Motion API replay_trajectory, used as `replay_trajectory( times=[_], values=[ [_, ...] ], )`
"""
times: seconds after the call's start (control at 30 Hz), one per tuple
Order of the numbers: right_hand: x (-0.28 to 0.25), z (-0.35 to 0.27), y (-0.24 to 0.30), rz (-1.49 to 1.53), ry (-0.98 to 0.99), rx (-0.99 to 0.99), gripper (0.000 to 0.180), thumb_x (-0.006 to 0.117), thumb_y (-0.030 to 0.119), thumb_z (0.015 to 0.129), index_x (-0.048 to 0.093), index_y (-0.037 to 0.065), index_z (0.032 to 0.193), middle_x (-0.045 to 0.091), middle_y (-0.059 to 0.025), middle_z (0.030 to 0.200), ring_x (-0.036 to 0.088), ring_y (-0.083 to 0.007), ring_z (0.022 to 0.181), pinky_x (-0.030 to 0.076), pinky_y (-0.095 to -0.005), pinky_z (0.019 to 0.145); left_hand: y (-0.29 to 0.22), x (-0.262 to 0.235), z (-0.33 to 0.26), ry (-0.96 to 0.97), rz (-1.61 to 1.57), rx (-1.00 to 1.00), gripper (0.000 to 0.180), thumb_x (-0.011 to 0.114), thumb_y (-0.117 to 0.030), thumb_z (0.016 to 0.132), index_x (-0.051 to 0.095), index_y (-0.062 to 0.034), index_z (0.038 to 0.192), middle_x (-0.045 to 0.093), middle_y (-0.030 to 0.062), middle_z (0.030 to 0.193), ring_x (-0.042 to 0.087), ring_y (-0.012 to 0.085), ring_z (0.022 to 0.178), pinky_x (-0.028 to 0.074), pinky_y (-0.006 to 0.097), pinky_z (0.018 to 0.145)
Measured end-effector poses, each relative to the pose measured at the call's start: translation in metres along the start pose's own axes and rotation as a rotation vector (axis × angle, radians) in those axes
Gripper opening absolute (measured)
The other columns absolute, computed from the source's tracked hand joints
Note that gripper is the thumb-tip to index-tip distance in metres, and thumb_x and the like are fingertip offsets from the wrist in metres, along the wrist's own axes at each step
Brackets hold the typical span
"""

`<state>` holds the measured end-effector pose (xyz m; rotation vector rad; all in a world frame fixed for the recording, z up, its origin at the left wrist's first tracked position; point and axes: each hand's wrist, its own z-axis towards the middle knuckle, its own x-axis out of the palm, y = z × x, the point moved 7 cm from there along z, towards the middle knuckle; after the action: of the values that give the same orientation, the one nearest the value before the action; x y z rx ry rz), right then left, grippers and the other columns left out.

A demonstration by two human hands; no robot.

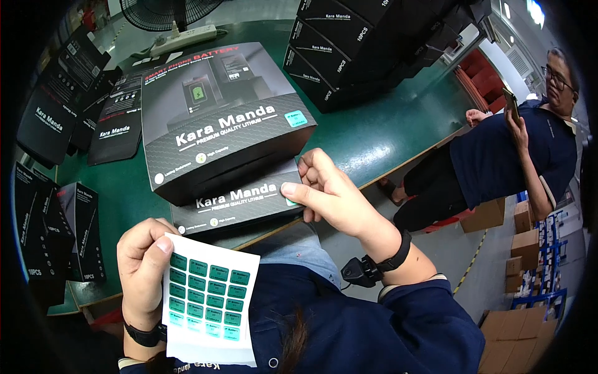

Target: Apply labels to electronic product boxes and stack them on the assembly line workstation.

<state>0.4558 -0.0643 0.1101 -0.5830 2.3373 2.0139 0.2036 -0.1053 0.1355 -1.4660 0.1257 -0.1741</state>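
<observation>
My left hand (pixel 144 268) pinches a white sheet of green labels (pixel 210 248) by its upper left edge, thumb on the front. The sheet hangs tilted near my body; its lowest row looks brighter. My right hand (pixel 339 196) grips the right end of a black cardboard box (pixel 243 217), fingers round the corner. Its thumb presses on the face, where a bit of a green label (pixel 291 202) shows, mostly hidden. Just beyond and partly over that box sits a larger-looking black box (pixel 215 149) with a green label (pixel 296 118) at its right end.
A green table (pixel 367 134) bears stacked black boxes (pixel 349 53) at the back and more boxes (pixel 53 118) at the left. A power strip (pixel 187 38) and fan (pixel 165 11) stand at the far side. At right, another person (pixel 498 149) holds a phone (pixel 511 105).
</observation>
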Motion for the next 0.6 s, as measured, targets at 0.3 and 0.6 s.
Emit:
replay_trajectory(
  times=[0.3, 0.6],
  values=[
    [-0.043, 0.017, 0.002, 0.165, -0.317, -0.174, 0.035, 0.045, 0.036, 0.098, 0.049, 0.003, 0.111, 0.061, -0.008, 0.09, 0.059, -0.012, 0.071, 0.044, -0.0232, 0.06, 0.006, -0.018, 0.008, -0.107, -0.425, 0.023, 0.024, 0.049, -0.02, 0.087, 0.045, -0.0039, 0.069, 0.05, 0.0095, 0.063, 0.047, 0.0141, 0.055, 0.036, 0.024, 0.051],
    [-0.014, -0.01, 0.061, 0.001, -0.226, -0.623, 0.048, 0.049, 0.033, 0.097, 0.049, -0.004, 0.128, 0.054, -0.0143, 0.124, 0.049, -0.0202, 0.117, 0.035, -0.0321, 0.102, -0.011, -0.006, 0.03, -0.09, -0.519, 0.121, 0.052, 0.05, -0.023, 0.094, 0.039, 0.0063, 0.136, 0.053, 0.0137, 0.126, 0.053, 0.0114, 0.104, 0.041, 0.025, 0.093]
  ],
)
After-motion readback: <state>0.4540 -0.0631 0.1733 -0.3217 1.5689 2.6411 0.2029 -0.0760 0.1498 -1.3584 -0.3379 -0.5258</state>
